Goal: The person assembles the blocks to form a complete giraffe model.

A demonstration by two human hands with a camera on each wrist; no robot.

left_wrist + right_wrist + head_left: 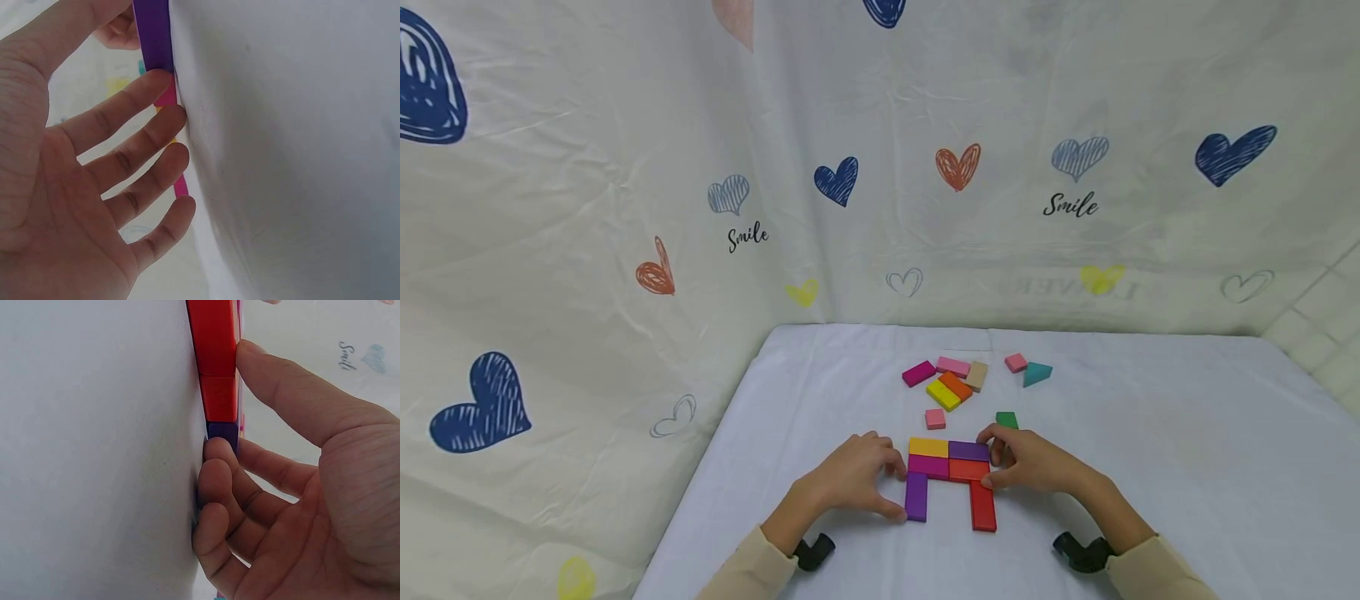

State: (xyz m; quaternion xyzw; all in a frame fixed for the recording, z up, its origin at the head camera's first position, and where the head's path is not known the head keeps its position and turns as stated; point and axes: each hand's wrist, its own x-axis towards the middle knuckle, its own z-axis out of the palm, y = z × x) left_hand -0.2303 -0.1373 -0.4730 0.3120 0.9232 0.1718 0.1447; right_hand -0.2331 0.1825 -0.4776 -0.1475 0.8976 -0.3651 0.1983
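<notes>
In the head view, an orange-yellow block (928, 447) and a purple block (967, 451) lie side by side above a magenta block (928, 466) and an orange-red block (968, 471). Below them stand out two leg-like pieces, a purple one (916, 497) at left and a red one (982, 507) at right. My left hand (857, 475) (106, 156) spreads along the left side, thumb by the purple leg's lower end, fingertips beside the upper blocks. From the right, my right hand (1033, 462) (281, 487) touches the arrangement, its thumb on the red leg's upper end, fingers bent beside the upper purple block.
Behind the arrangement lie a small pink block (935, 419) and a green block (1007, 420). Farther back are a yellow block (943, 395), an orange one (956, 385), several others and a teal triangle (1037, 374). A printed cloth (880, 242) hangs behind the white-covered table (1150, 417).
</notes>
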